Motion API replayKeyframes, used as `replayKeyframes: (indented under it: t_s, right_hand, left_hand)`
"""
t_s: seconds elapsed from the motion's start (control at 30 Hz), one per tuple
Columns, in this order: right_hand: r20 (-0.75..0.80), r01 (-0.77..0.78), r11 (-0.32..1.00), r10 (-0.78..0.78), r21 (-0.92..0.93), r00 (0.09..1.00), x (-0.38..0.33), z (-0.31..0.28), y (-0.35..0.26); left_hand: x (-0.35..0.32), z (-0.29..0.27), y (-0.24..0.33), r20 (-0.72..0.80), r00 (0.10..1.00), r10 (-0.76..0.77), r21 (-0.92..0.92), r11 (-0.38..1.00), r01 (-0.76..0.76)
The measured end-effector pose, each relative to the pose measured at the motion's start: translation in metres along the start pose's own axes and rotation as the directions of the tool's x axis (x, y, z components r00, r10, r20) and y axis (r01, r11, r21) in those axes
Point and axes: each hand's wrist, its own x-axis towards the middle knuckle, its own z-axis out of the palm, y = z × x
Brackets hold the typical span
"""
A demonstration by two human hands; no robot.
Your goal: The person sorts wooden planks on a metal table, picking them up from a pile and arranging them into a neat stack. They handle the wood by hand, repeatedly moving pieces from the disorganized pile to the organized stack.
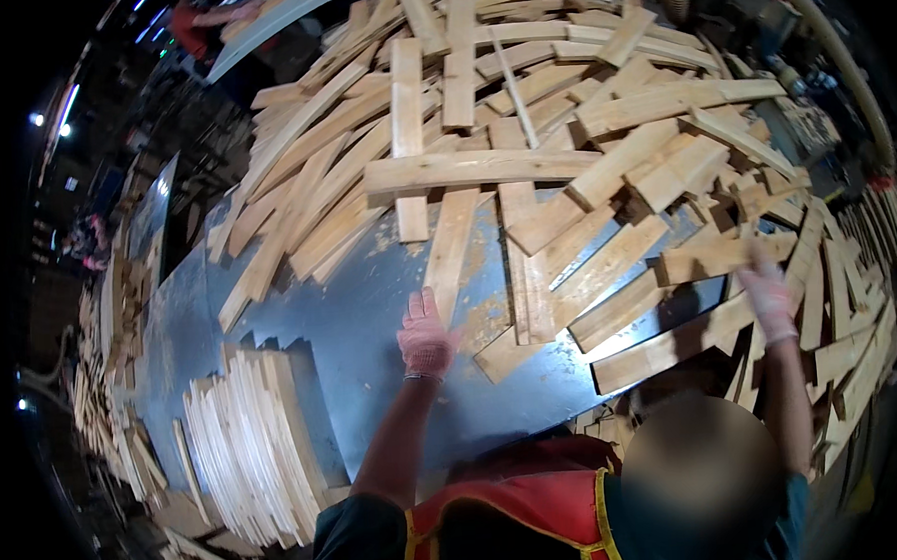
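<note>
Left hand, open and flat, reaches the near end of a slat on the table. Right hand looks open, touching another board. Light, stiff, splintery stuff, so I'd grab mid-length.

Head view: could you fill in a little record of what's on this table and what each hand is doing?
Surface: blue metal table, paint worn
Main heap: loose wooden slats piled across the far side
Sorted stack: slats on edge at the near left
Left hand: pink glove, fingers spread, beside the long slat
Right hand: pink glove, reaching into slats at the right; grip unclear
Clothing: red vest with yellow trim
</note>
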Motion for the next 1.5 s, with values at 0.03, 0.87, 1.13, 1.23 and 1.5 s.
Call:
replayKeyframes:
  t_s: [0.03,0.87,1.13,1.23,1.5]
  right_hand:
    - [0.197,-0.073,0.99,0.048,0.12,0.979,0.016,0.048,-0.034]
    - [0.765,-0.862,0.083,-0.509,0.5,0.394,-0.277,0.248,-0.314]
    - [0.838,-0.841,0.445,-0.545,0.309,0.02,-0.391,0.298,-0.332]
    - [0.84,-0.436,0.793,-0.526,0.427,-0.135,-0.374,0.31,-0.335]
    - [0.58,-0.339,0.486,-0.767,0.805,0.276,-0.15,0.288,-0.348]
  left_hand:
    - [-0.002,0.003,-0.005,0.062,0.997,-0.055,-0.024,0.998,0.056]
    - [-0.362,-0.06,-0.303,-0.246,0.862,-0.442,0.15,0.862,0.485]
    - [-0.249,-0.069,-0.174,0.56,0.825,-0.076,-0.797,0.22,0.562]
    - [-0.233,-0.051,-0.169,0.509,0.838,-0.193,-0.771,0.331,0.545]
    - [-0.296,-0.069,-0.26,-0.151,0.948,-0.279,0.045,0.956,0.288]
